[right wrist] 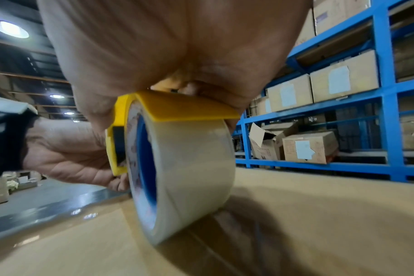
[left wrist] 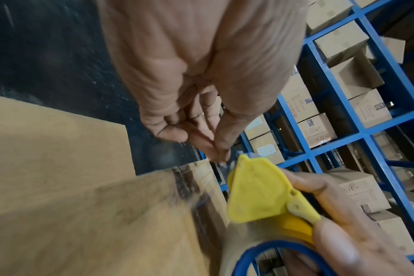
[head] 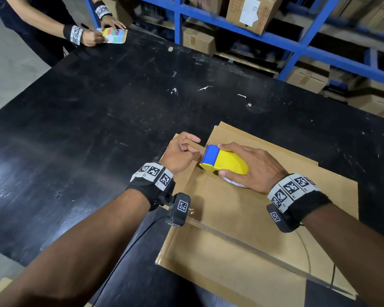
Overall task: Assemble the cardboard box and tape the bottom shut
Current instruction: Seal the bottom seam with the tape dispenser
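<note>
While the black table [head: 98, 111] takes up most of my view, the box [head: 242, 218] sits on it at about five o'clock, bottom side up, with a clear strip of tape [head: 253, 251] already running along its seam toward me. Blue shelving [head: 297, 47] stacked with cartons stands at one o'clock, and another person's hands rest on a coloured card [head: 113, 35] at eleven.

My right hand [head: 253, 169] is wrapped over the yellow dispenser [head: 226, 165], fingers curled round its shell, the roll [right wrist: 189, 177] pressed down on the cardboard. My left hand [head: 180, 154], at nine o'clock of the dispenser, has thumb and fingertips [left wrist: 215, 149] pinched together right at the blue cutter end [head: 211, 155]; I think they hold the loose tape end, though the blur there leaves it unsure.

To do this well, I judge I should keep the roll pressed flat, hold the tape taut with the left pinch, tilt the toothed edge down and tear in one sharp twist, then rub the tail over the far edge so it grips the side wall.
</note>
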Motion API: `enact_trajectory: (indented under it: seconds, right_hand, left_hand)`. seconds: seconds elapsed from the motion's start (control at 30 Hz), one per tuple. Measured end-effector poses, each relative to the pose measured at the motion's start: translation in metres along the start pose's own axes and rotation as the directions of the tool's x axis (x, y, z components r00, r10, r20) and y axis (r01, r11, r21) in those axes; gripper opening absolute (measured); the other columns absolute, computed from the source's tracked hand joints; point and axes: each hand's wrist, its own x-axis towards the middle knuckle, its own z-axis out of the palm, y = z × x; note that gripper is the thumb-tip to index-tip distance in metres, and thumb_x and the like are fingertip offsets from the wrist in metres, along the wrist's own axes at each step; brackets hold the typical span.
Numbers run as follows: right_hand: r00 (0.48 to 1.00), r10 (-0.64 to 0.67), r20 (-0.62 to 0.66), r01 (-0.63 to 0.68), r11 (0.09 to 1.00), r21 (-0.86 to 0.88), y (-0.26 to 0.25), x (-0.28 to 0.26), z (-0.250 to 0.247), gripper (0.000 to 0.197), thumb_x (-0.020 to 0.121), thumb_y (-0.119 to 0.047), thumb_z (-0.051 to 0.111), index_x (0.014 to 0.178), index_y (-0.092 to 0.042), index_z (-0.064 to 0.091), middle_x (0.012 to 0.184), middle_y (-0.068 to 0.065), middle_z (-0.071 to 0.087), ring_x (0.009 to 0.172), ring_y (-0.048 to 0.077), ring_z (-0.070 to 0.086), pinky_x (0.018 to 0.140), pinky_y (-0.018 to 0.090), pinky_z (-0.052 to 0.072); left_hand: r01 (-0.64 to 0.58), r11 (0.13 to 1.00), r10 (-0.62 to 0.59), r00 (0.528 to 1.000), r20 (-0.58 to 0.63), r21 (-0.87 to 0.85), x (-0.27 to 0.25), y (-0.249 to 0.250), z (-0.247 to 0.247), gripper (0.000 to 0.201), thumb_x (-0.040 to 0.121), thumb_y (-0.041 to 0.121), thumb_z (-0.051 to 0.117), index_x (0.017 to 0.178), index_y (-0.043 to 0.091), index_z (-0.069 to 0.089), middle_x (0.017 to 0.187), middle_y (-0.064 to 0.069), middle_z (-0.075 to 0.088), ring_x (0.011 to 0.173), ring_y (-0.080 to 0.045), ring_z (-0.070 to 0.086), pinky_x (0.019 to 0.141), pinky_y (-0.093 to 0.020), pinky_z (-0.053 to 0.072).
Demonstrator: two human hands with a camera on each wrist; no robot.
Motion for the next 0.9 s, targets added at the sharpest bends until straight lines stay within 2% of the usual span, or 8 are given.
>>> enact_trajectory:
  seconds: [0.2, 0.33, 0.5, 0.57, 0.67, 0.77, 0.83, 0.9]
  right_hand:
    - [0.999, 0.012, 0.030, -0.008, 0.989, -0.145, -0.007, 0.010, -0.001, 0.062, 0.078, -0.079, 0.047, 0.132, -0.048, 0.043, 0.118, -0.014, 0.073, 0.093, 0.029, 0.070, 0.073, 0.041, 0.057]
    - [0.999, 0.037, 0.000, -0.037, 0.995, -0.095, -0.001, 0.003, -0.004, 0.063, 0.079, -0.076, 0.053, 0.135, -0.048, 0.045, 0.114, -0.010, 0.074, 0.090, 0.029, 0.070, 0.072, 0.038, 0.056]
    - [0.999, 0.050, -0.003, -0.050, 0.999, -0.013, 0.003, -0.004, -0.008, 0.066, 0.079, -0.073, 0.058, 0.138, -0.047, 0.047, 0.116, -0.011, 0.073, 0.095, 0.023, 0.069, 0.076, 0.036, 0.056]
    - [0.999, 0.053, -0.004, -0.053, 0.999, -0.011, 0.001, -0.003, -0.008, 0.066, 0.078, -0.075, 0.057, 0.137, -0.048, 0.047, 0.119, -0.013, 0.073, 0.098, 0.022, 0.070, 0.077, 0.036, 0.057]
    - [0.998, 0.069, -0.004, -0.069, 0.997, -0.029, 0.000, -0.005, -0.006, 0.067, 0.077, -0.076, 0.056, 0.137, -0.048, 0.046, 0.123, -0.016, 0.072, 0.100, 0.023, 0.070, 0.078, 0.039, 0.058]
    - [0.997, 0.079, 0.013, -0.078, 0.996, -0.045, -0.001, -0.007, -0.005, 0.067, 0.077, -0.078, 0.054, 0.136, -0.049, 0.045, 0.124, -0.015, 0.072, 0.102, 0.023, 0.070, 0.079, 0.039, 0.058]
    - [0.997, 0.081, 0.015, -0.080, 0.995, -0.051, -0.002, -0.007, -0.007, 0.067, 0.076, -0.078, 0.053, 0.136, -0.049, 0.045, 0.125, -0.015, 0.071, 0.104, 0.024, 0.069, 0.080, 0.040, 0.058]
    - [0.996, 0.080, 0.024, -0.079, 0.995, -0.056, -0.003, -0.007, -0.008, 0.067, 0.076, -0.078, 0.052, 0.136, -0.049, 0.045, 0.126, -0.016, 0.071, 0.105, 0.024, 0.069, 0.080, 0.040, 0.058]
  left_hand:
    - [-0.014, 1.000, 0.014, 1.000, -0.012, -0.006, 0.001, -0.005, 0.004, 0.038, 0.085, -0.011, 0.069, 0.116, 0.009, 0.059, 0.068, 0.000, 0.076, 0.076, -0.021, 0.074, 0.097, -0.040, 0.056]
    - [0.004, 1.000, -0.004, 0.996, -0.085, -0.008, 0.013, -0.013, -0.023, 0.040, 0.072, 0.011, 0.084, 0.104, 0.023, 0.063, 0.065, 0.005, 0.073, 0.079, -0.018, 0.074, 0.109, -0.047, 0.049]
    - [0.039, 0.999, -0.039, 0.999, -0.004, 0.032, 0.019, -0.014, -0.041, 0.038, 0.084, 0.008, 0.084, 0.116, 0.016, 0.065, 0.075, 0.002, 0.076, 0.073, -0.004, 0.073, 0.103, -0.042, 0.048]
    - [0.062, 0.997, -0.062, 0.998, 0.006, 0.034, 0.020, -0.017, -0.036, 0.035, 0.086, 0.007, 0.082, 0.116, 0.015, 0.065, 0.080, -0.001, 0.076, 0.072, 0.000, 0.072, 0.106, -0.041, 0.046]
    - [0.104, 0.994, -0.104, 0.995, 0.008, 0.028, 0.019, -0.023, -0.033, 0.036, 0.087, 0.005, 0.080, 0.119, 0.013, 0.065, 0.094, -0.012, 0.076, 0.076, -0.005, 0.073, 0.109, -0.040, 0.045]
    - [0.121, 0.992, -0.121, 0.992, 0.020, 0.025, 0.018, -0.026, -0.030, 0.040, 0.086, 0.004, 0.079, 0.124, 0.010, 0.065, 0.110, -0.023, 0.076, 0.082, -0.011, 0.072, 0.105, -0.036, 0.045]
    - [0.128, 0.991, -0.129, 0.991, 0.033, 0.034, 0.019, -0.028, -0.028, 0.040, 0.087, 0.002, 0.078, 0.124, 0.009, 0.065, 0.107, -0.021, 0.077, 0.081, -0.011, 0.071, 0.104, -0.035, 0.045]
    - [0.136, 0.990, -0.138, 0.989, 0.044, 0.045, 0.020, -0.030, -0.028, 0.037, 0.087, 0.003, 0.078, 0.122, 0.013, 0.067, 0.098, -0.011, 0.078, 0.082, -0.010, 0.072, 0.106, -0.037, 0.044]
